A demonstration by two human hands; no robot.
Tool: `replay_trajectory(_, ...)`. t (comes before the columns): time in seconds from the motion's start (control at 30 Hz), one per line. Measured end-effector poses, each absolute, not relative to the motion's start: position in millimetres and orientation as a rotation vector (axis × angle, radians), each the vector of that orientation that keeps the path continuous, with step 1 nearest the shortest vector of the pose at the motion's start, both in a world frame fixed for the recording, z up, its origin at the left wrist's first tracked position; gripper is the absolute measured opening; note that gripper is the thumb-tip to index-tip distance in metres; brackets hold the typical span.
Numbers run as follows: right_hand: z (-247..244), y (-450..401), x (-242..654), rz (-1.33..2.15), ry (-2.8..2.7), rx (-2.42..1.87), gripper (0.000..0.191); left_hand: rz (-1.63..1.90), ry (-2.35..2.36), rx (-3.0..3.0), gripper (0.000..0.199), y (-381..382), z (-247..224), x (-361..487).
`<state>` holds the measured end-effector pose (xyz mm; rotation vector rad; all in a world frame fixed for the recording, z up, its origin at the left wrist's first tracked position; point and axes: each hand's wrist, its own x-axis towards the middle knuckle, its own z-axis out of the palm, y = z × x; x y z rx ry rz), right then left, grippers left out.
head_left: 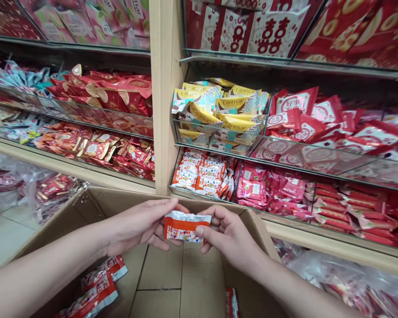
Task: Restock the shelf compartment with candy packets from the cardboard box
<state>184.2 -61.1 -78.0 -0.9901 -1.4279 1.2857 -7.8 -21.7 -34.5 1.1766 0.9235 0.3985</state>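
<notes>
Between my hands, over an open cardboard box, is a small red-and-white snack packet (pixel 185 227) with crimped silvery-white edges. My right hand (pixel 227 234) pinches its right end, thumb across the front. My left hand (pixel 146 223) is curled at the left end, its fingers partly hidden behind the packet. A bit of orange wrapper shows above the packet by my left fingertips; I cannot tell whether it is a second packet. Inside the cardboard box (pixel 119 198) lie similar packets (pixel 94 296) at the lower left and another packet (pixel 231 302) near the bottom.
Behind the box, a bin (pixel 202 174) holds similar red-and-white packets. Yellow packets (pixel 219 110) fill the shelf above, with pink packets (pixel 268 185) to the right. A wooden post (pixel 164 97) divides the shelves. Plastic bags (pixel 49 194) of snacks stand on the left floor.
</notes>
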Motion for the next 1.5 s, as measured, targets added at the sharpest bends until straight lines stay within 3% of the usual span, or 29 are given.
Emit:
replay_trajectory(0.1,-80,-65,186,0.815,-1.684,-0.918,0.007,0.355,0.864,1.057,0.042,-23,-34,-8)
replay_trajectory(0.2,-79,-68,188,0.619,-1.786,-0.866,0.021,0.498,0.908,1.187,0.033,-26,-36,-5)
replay_trajectory(0.43,-75,-62,189,1.223,-1.339,-0.86,0.029,0.684,0.933,1.586,0.037,-23,-48,3)
replay_trajectory(0.53,-77,-57,187,1.309,-1.318,-0.899,0.041,0.707,0.892,1.661,0.038,-22,-52,3)
replay_trajectory(0.63,-80,-57,186,1.259,-1.338,-0.97,0.039,0.723,0.948,1.622,0.039,-23,-52,5)
replay_trajectory(0.77,-76,-61,188,0.955,-1.533,-0.986,0.024,0.824,1.024,1.569,0.039,-26,-50,9)
replay_trajectory(0.87,-66,-51,202,0.449,-1.744,-1.008,0.006,0.973,1.043,1.625,0.041,-25,-53,11)
replay_trajectory(1.03,-58,1,237,-0.271,-1.912,-1.151,0.031,0.945,1.121,1.725,0.038,-20,-61,7)
replay_trajectory(1.23,-63,39,240,-0.494,-2.064,-1.449,0.047,0.831,1.132,1.87,0.031,-28,-62,8)
replay_trajectory(1.5,-62,61,226,-0.511,-1.911,-1.774,0.046,0.643,1.046,2.074,0.023,-37,-68,8)
